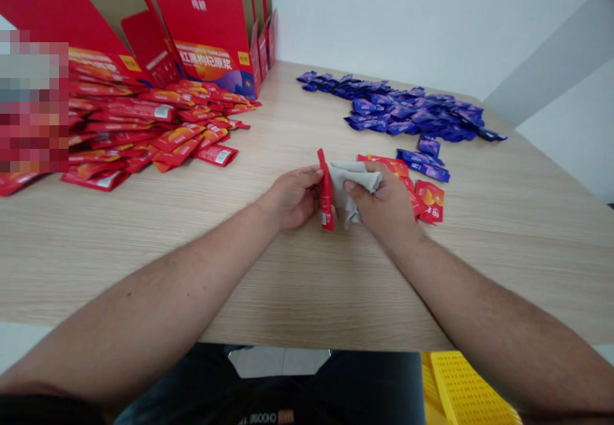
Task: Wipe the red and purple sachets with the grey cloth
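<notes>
Near the middle of the table, my left hand (293,200) grips a slim red sachet (326,198), held on edge and nearly upright. My right hand (391,202) is closed on a crumpled light grey cloth (351,182) just to the right of that sachet. Cloth and sachet are very close; I cannot tell whether they touch. Behind and beside my right hand lie several red and orange sachets (430,201), partly covered by it. Two blue-purple sachets (422,164) rest just beyond these.
A large heap of red sachets (139,131) spreads over the left of the wooden table (268,284). Tall red cardboard boxes (206,22) stand behind it. Blue-purple sachets (407,108) lie piled at the back right by the wall. A yellow basket (467,386) sits below the table's front edge.
</notes>
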Tool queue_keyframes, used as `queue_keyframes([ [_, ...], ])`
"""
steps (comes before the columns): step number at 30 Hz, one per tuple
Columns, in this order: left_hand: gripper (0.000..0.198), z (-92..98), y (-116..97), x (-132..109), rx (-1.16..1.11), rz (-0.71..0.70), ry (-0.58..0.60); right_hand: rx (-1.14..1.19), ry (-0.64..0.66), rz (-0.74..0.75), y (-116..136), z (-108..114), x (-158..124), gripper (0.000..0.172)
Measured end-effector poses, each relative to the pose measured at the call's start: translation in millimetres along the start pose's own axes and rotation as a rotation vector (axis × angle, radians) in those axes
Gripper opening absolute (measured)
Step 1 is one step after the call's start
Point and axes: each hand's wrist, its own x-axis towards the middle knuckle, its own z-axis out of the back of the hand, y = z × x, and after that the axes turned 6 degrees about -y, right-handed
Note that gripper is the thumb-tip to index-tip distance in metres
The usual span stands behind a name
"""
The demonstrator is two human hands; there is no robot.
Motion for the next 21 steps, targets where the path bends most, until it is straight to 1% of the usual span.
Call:
queue_keyframes([
  [2,0.011,-0.3,2.1,-0.1,0.072,-0.113,-0.043,0.001,-0.089,-0.001,0.1,5.5,3.8,0.023],
  [3,0.012,-0.2,3.2,-0.1,0.121,-0.165,-0.086,-0.022,-0.129,0.042,1.1,8.5,5.2,0.023],
  [5,0.015,0.2,5.4,0.3,0.211,-0.246,-0.169,-0.114,-0.153,0.219,4.7,13.0,6.1,0.022],
  [6,0.016,0.5,6.5,0.7,0.237,-0.273,-0.194,-0.165,-0.126,0.335,7.1,13.9,5.3,0.022],
  [7,0.016,0.8,7.2,1.2,0.243,-0.287,-0.211,-0.211,-0.076,0.445,10.0,13.6,3.4,0.022],
  [9,0.016,1.5,7.5,2.3,0.223,-0.287,-0.243,-0.273,0.069,0.62,16.5,9.5,-2.7,0.024],
  [11,0.017,2.1,6.0,3.5,0.214,-0.282,-0.316,-0.306,0.243,0.74,23.2,3.1,-10.6,0.022],
  [13,0.018,2.2,3.6,4.3,0.204,-0.286,-0.384,-0.317,0.4,0.811,28.4,-2.0,-17.0,0.021],
  [14,0.018,1.9,2.7,4.3,0.192,-0.291,-0.407,-0.311,0.453,0.824,29.6,-3.2,-18.7,0.021],
  [15,0.018,1.3,2.2,4.0,0.176,-0.297,-0.418,-0.303,0.472,0.817,29.5,-3.2,-18.9,0.021],
  [16,0.018,0.5,2.4,3.3,0.163,-0.294,-0.409,-0.299,0.454,0.793,28.2,-2.1,-17.7,0.022],
  [18,0.018,-1.8,4.5,0.6,0.169,-0.256,-0.351,-0.321,0.333,0.72,22.3,2.7,-11.2,0.024],
  [21,0.017,-5.4,10.3,-5.5,0.274,-0.162,-0.252,-0.397,0.121,0.58,9.9,11.8,2.6,0.026],
])
